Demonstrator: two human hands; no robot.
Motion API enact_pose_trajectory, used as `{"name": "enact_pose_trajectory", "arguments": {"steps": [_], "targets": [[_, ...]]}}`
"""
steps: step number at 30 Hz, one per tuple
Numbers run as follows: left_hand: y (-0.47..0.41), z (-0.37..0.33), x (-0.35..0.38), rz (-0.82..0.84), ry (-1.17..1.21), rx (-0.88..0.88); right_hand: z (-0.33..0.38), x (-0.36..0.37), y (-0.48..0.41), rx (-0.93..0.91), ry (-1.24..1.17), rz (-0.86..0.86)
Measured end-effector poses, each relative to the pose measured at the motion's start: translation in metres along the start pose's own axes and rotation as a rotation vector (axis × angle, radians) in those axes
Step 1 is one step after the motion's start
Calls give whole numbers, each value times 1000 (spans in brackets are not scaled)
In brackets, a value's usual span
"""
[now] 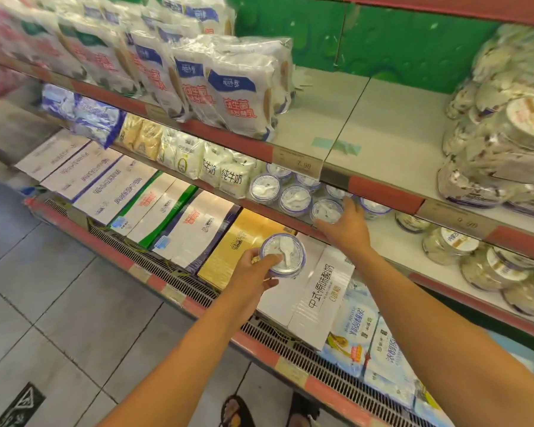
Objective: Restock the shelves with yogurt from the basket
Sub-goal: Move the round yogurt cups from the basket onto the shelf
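At the middle shelf, front edge: right hand is reaching in under the price strip, back of hand facing the camera. Its fingers curl round the right side of a shelf cup, with the thumb at the cup's front-left. The grip looks closed on the cup. Can't tell if the cup base is fully down on the shelf.

The shelf cup is frontmost in a cluster of matching cups: clear lids, purple rim, white spoon under the lid. The cluster is packed tight, cups touching, just right of the white milk pouches.

Left hand is lower and nearer, over the boxed cartons on the bottom shelf. It holds one yogurt cup of the same type, lid up and slightly tilted. The thumb is pressed flat across the lid and the fingers are wrapped underneath, so it's a firm pinch top to bottom. This cup is clear of the cartons and not touching any shelf.

Both forearms are extended, well apart at the elbows and converging toward the cups.

Elsewhere:
- Upper shelf: bagged multipacks.
- Right of the cluster on the middle shelf: wider tubs.
- 7.90 tag directly above the cluster.
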State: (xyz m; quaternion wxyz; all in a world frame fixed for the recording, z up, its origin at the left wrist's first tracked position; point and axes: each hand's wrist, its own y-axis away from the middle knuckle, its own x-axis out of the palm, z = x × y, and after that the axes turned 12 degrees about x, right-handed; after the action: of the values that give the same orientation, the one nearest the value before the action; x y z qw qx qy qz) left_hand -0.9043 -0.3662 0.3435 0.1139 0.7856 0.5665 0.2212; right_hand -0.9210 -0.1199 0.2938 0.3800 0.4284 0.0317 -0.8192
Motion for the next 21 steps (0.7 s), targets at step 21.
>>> {"name": "enact_pose_trajectory", "arguments": {"steps": [21], "targets": [[-35,11,115,227,-207,20,-48,-90,79,-319,-148,92]]}}
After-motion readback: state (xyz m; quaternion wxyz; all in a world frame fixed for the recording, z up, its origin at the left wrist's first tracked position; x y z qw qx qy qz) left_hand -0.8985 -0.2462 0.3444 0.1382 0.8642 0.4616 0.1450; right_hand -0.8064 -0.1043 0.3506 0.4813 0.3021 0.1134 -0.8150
